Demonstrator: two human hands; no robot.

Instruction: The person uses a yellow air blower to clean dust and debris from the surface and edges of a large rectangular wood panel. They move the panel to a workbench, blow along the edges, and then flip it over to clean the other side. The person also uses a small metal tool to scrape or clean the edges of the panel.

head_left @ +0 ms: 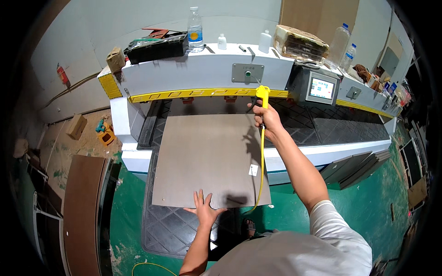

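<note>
We are standing on a green floor [350,207] before a long white machine [184,71], with brown boards [82,202] flanking us on the left. On the machine's black ribbed bed [345,124], reaching toward us over a black platform [170,230], a broad brown-grey panel [207,156] is lying flat. We are judging it stiff, fairly heavy and rather slippery, its corners risking chips, so we are favouring a two-handed hold at opposite edges. Our left hand [205,214] is touching its near edge, fingers spread wide, gripping nothing. Our right hand [269,120] is wrapping its fingers around a yellow air gun [263,94], probably light and hard, best held by the handle; its flexible yellow hose [262,165] is hanging past the panel's right side.
</note>
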